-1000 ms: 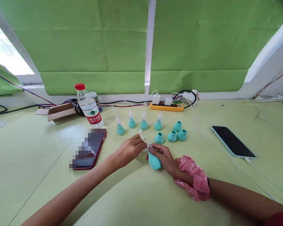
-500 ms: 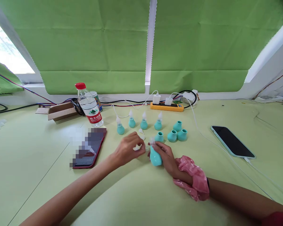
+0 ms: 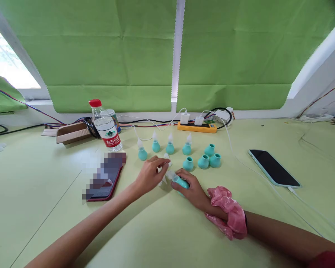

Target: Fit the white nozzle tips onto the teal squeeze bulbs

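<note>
My right hand (image 3: pixel 194 188) wraps round a teal rubber squeeze bulb (image 3: pixel 181 181). The bulb is tilted, and a clear plastic collar (image 3: pixel 171 175) on its mouth points left. Just left of it, my left hand (image 3: pixel 152 172) has thumb and forefinger pinched together; whatever lies between them is too small to make out. Loose translucent nozzle tips (image 3: pixel 168 158) lie behind and under the left fingers, partly hidden. Close behind the right hand stands an open teal bulb (image 3: pixel 188 163). Further back is a row of several bulbs with clear nozzles (image 3: pixel 170 148).
Several open teal bulbs (image 3: pixel 203 161) stand at the right of the row. A red-cased phone (image 3: pixel 107 178) and a water bottle (image 3: pixel 107 128) are on the left. A charging phone (image 3: pixel 273 167) lies right, its white cable running from a yellow power strip (image 3: pixel 197 127).
My right hand has tipped the bulb so its clear end turns left towards the left hand. My left hand has lifted slightly away, its fingertips still pinched.
</note>
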{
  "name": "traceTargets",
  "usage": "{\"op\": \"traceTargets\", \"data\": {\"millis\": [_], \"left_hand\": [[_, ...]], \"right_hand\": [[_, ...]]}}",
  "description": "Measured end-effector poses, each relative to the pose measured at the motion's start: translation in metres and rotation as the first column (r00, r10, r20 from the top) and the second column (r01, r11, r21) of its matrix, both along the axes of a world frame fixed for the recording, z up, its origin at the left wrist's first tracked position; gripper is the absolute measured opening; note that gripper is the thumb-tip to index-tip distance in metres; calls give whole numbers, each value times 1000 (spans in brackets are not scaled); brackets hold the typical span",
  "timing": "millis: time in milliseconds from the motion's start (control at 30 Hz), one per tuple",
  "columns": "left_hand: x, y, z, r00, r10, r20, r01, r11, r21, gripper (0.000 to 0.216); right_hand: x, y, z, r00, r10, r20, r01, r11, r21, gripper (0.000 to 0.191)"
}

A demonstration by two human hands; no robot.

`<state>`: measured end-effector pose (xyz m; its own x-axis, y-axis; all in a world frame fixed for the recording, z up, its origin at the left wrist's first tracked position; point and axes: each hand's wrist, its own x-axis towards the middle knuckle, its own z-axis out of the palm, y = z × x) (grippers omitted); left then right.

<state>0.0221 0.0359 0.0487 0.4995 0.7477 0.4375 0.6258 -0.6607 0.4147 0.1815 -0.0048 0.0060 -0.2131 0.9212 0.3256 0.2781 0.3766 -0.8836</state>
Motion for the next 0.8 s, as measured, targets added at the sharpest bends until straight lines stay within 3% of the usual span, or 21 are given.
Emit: {"op": "traceTargets", "data": {"millis": [167, 267, 333, 433, 467, 500, 567, 633, 700, 800], "left_hand": [[15, -29, 6, 978, -92, -185, 101, 994, 39, 38], [18, -31, 5, 980, -188, -60, 175, 968, -180, 41], [18, -29, 4, 973, -205, 101, 229, 882, -411, 42], [17, -21, 3, 958, -71, 279, 246, 708, -663, 43], [16, -18, 2, 953, -11, 304, 230, 680, -696, 42], [14, -14, 1, 950, 52, 308, 187, 695, -694, 42], [10, -6, -3, 964, 110, 240, 44, 828, -559, 43], [5, 1, -8, 988, 127, 86, -103, 964, -245, 40], [0, 7, -16, 985, 132, -114, -129, 991, 37, 30], [-5, 11, -29, 941, 160, -297, -132, 985, 113, 29]], "right_hand": [[-2, -12, -1, 990, 117, 75, -123, 989, 77, 16], [-2, -18, -1, 982, 117, 149, -147, 968, 205, 15], [-1, -20, 0, 972, 109, 210, -168, 941, 293, 14], [3, -22, 3, 925, 189, 329, -323, 846, 423, 8], [4, -22, 4, 916, 211, 342, -355, 823, 443, 5], [4, -23, 5, 916, 222, 334, -361, 819, 447, 3], [5, -22, 6, 943, 189, 272, -291, 865, 409, 5], [4, -20, 7, 964, 112, 240, -196, 911, 363, 10], [4, -16, 6, 964, 26, 266, -120, 932, 342, 17], [4, -9, 3, 949, -65, 309, -36, 950, 311, 23]]}}
